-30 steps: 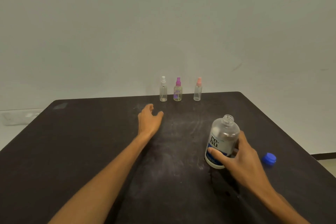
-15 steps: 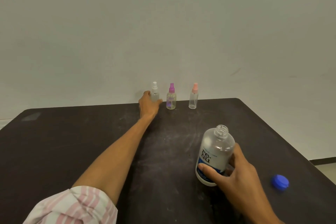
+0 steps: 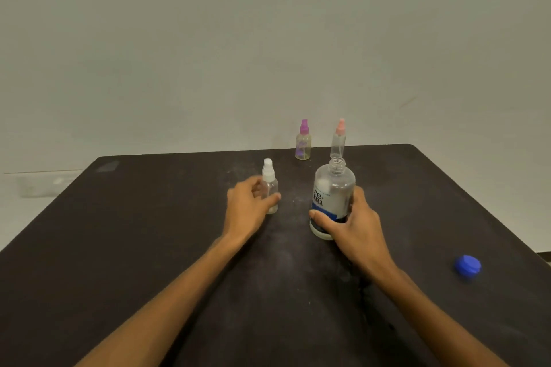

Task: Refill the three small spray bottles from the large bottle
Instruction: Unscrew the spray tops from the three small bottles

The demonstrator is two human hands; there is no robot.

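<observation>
At centre frame on the table point(image 3: 149, 247), the left hand point(image 3: 249, 208) grips the white-capped spray bottle point(image 3: 269, 188) and the right hand point(image 3: 354, 225) clasps the uncapped large bottle point(image 3: 332, 197); step 1 of 3, next unscrewing that spray top
</observation>
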